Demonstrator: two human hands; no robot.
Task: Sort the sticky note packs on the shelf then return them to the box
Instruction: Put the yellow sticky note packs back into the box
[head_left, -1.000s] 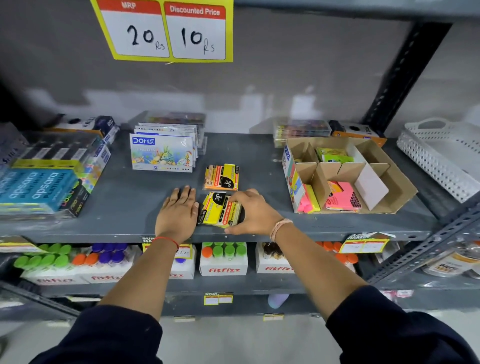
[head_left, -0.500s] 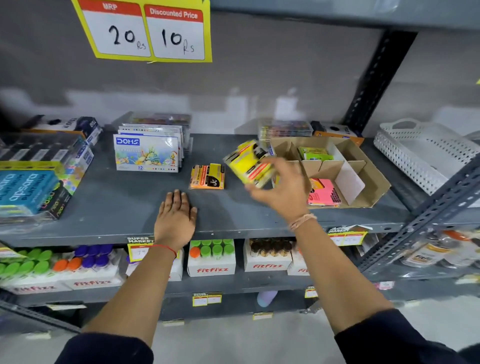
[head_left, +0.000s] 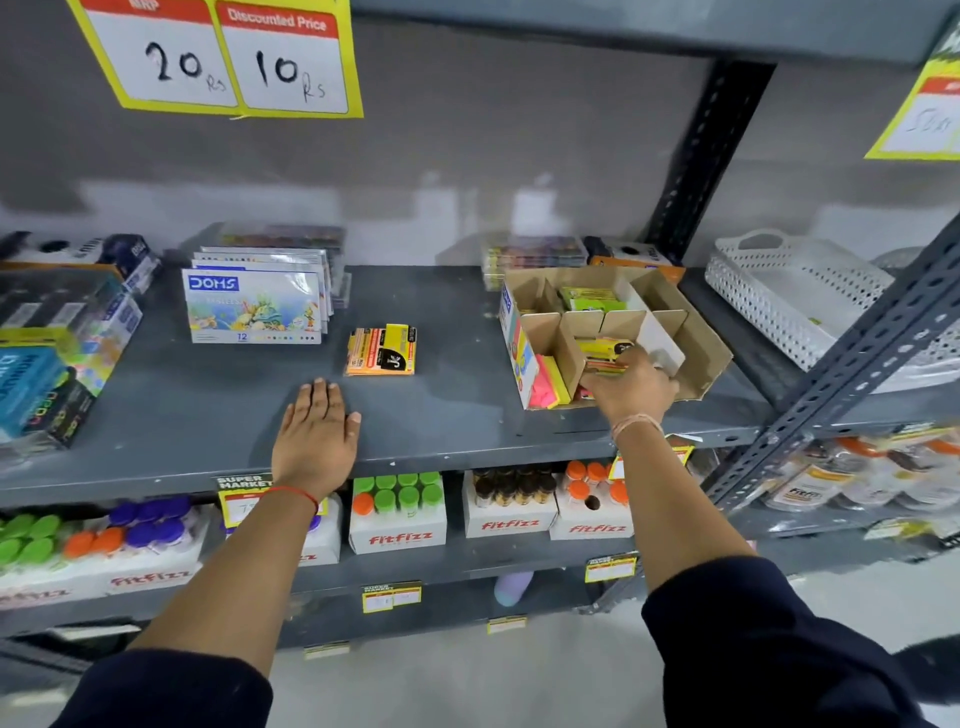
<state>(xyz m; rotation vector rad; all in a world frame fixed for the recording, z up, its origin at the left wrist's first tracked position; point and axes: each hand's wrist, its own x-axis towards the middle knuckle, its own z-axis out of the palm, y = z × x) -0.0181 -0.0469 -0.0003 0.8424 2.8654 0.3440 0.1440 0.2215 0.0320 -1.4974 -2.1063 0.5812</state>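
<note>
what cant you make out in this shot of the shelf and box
Head view only:
- Sticky note pack in the right hand: lower part hidden by fingers.
- Cardboard box front compartment floor: blocked by that hand.
- MRP sign: top cut off by the frame edge.
- Shelf-edge price tags: too small.

A grey wall (head_left: 519, 156) fills the upper half of the frame, with pale, blurred reflections low on it. A yellow price sign (head_left: 223, 57) hangs at upper left, reading 20 Rs and 10 Rs; another yellow sign (head_left: 930, 104) is cut off at the upper right edge. Dark grey metal shelving crosses the middle, its shelf (head_left: 441, 415) dull and scuffed. A black perforated upright (head_left: 706, 156) rises right of centre, and a grey slotted brace (head_left: 852, 364) slants at right. Pale grey floor (head_left: 467, 686) shows along the bottom.
</note>
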